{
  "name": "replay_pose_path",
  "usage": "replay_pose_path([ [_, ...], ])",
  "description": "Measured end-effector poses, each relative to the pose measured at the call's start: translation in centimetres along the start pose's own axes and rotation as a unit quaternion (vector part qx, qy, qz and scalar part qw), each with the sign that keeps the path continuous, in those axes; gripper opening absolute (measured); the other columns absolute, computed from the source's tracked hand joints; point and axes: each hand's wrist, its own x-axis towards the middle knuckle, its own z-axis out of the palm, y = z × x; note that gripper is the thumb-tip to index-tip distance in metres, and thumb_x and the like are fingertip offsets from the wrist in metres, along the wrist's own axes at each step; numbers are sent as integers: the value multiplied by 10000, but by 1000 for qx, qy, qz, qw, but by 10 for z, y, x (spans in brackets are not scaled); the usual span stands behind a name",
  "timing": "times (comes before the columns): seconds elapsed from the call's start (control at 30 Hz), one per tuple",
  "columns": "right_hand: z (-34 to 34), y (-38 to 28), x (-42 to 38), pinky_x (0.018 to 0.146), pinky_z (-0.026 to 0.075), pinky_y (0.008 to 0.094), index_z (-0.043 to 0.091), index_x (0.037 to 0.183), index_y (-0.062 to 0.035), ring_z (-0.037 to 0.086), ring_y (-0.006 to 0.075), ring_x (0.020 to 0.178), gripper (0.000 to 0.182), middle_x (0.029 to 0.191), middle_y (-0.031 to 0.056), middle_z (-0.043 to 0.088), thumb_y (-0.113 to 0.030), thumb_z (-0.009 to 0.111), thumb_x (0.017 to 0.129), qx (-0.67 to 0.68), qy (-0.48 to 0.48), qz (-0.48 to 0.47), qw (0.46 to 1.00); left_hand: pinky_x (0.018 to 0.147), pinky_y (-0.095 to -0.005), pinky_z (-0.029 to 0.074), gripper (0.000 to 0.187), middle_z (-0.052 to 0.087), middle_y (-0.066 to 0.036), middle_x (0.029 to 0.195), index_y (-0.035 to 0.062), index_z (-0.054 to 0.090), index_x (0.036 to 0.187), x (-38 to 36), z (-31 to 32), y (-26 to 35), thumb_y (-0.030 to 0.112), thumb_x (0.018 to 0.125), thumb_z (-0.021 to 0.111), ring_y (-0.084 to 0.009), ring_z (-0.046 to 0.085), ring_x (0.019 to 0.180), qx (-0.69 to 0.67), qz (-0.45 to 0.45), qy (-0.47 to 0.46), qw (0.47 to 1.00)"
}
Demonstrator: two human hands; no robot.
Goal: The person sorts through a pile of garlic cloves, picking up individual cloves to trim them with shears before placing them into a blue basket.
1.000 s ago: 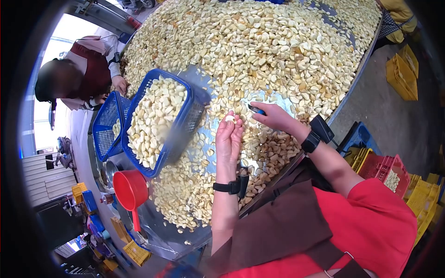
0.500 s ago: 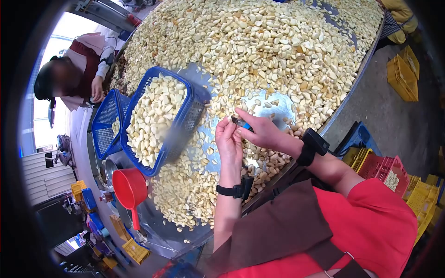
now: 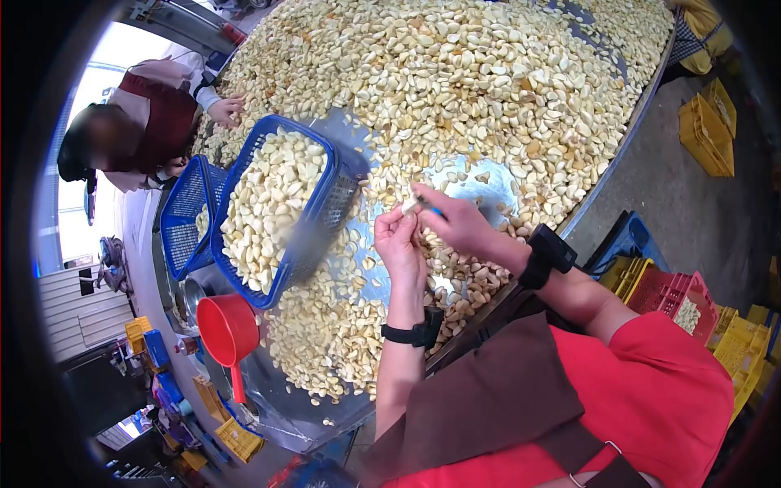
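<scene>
Between the fingertips of my left hand [image 3: 400,244] is a pale piece [image 3: 410,206], shaped like a peeled garlic clove. My right hand [image 3: 462,224] grips a small knife-like tool [image 3: 437,212] with blue and black parts, held against the piece; its blade is mostly hidden. Both hands are close together above the metal table [image 3: 325,130], over a pile of similar cream pieces [image 3: 488,89]. To their left, a blue basket [image 3: 321,220] is filled with whiter pieces.
A second blue basket [image 3: 183,220] and a red dipper [image 3: 226,329] are at the left. Another person [image 3: 146,122] works across the table there, one hand on the pile. Yellow crates [image 3: 706,134] and a red crate [image 3: 671,297] stand on the floor at right.
My right hand has turned slightly and the tool's tip has shifted, so the pale piece shows more. The other person's hand has reached from near the basket to the pile.
</scene>
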Motion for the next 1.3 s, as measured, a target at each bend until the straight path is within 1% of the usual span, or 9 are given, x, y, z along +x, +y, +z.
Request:
replay_pose_path([
  [0.13,-31,17,6,511,402,211,311,1432,-70,484,44,555,577,684,4,547,-252,520,926,332,-27,232,914,766,-325,597,193,625,-176,969,-62,505,1069,14,-7,37,39,908,538,-244,660,897,-225,-11,-34,974],
  [0.27,-43,16,-3,521,391,197,271,1462,-142,466,50,574,597,722,8,561,-223,512,922,177,-12,245,953,659,-314,596,309,640,-152,928,-68,500,1154,27,0,93,175,967,467,-219,664,804,-290,43,28,956],
  [0.4,-27,59,8,681,421,199,289,1459,-170,487,63,707,579,911,-17,573,-158,501,920,134,10,74,988,546,-223,453,134,620,-51,772,6,654,935,65,-27,25,107,872,592,-95,567,634,297,86,82,947],
  [0.53,-35,29,11,705,436,218,334,1437,-142,497,76,697,546,894,-15,586,-143,504,918,142,-40,180,973,755,-373,481,208,637,-128,895,17,665,903,103,-21,1,193,803,618,-264,610,826,629,192,80,749],
  [0.73,-31,43,15,653,459,253,385,1397,-76,531,97,678,548,824,34,590,-250,553,906,95,-22,193,976,784,-426,467,176,556,-153,942,59,623,869,115,-5,-13,175,746,672,-336,559,898,780,189,5,597],
  [0.87,-37,38,14,646,458,252,411,1367,-36,530,97,674,543,860,46,593,-266,562,899,117,-23,198,973,684,-350,479,135,562,-120,903,58,594,913,108,-30,-17,79,783,628,-265,555,786,700,193,-59,685],
  [0.93,-35,32,13,700,478,284,426,1346,-18,588,147,746,537,949,92,624,-274,567,895,119,-14,171,978,585,-259,461,154,565,-79,865,54,563,984,89,-30,-10,14,836,561,-181,552,704,255,-11,-18,967],
  [1.07,-21,23,18,739,471,265,426,1356,-33,569,122,783,517,1017,84,620,-247,561,906,65,-10,108,992,590,-223,499,239,587,-92,882,33,497,1117,49,-18,11,-30,886,509,-145,597,732,-48,-103,-30,993],
  [1.3,-12,-23,9,834,474,419,371,1377,-46,587,394,1011,599,1166,245,572,-308,550,869,-58,-74,-47,995,634,-223,541,233,587,-85,860,14,487,1109,24,-7,15,-45,884,507,-146,620,734,-79,-100,-23,992],
])
